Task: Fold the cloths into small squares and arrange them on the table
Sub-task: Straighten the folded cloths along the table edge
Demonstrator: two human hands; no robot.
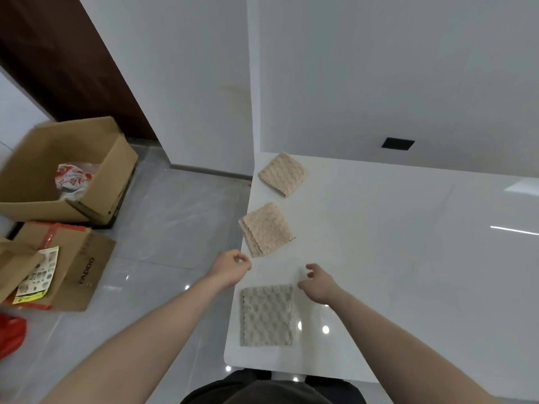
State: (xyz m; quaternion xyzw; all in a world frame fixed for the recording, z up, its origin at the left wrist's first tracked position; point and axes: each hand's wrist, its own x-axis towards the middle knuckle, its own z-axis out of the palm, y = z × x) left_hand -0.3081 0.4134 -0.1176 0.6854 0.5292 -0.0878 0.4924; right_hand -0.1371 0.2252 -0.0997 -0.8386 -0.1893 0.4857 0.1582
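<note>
Head view shows my left hand point(232, 268) and right hand point(318, 282) hovering over the white tabletop point(393, 258), both w/ fingers loosely curled, holding nothing, apart from each other and off the fabric. Three folded cloths sit in a rough line along the left edge: a grey cloth point(267, 315) nearest me, a beige cloth point(266, 229) in the middle, a 2nd beige cloth point(283, 174) at the far corner. All look folded to squares, so I judge the task near done, maybe just tidying left. Risks from here: the middle beige one lies right at the tabletop's left edge, its corner maybe overhanging, so a nudge from my left hand, which hangs partly past that edge, could tip it to the floor point(163, 234). The grey one's layers look loose at the left side; a careless drag could unfold it. The glossy surface probably lets fabric slide easily, too. The beige pair sit rotated vs the grey, so straightening them means touching them again, w/ more chance to skew a fold. Containers: on the floor at left an open cardboard box point(87, 170) holds a red-and-white plastic package point(74, 179), contents unclear; a 2nd cardboard box point(75, 269) nearer me has red tape and a printed leaflet point(36, 277) sticking out.
</note>
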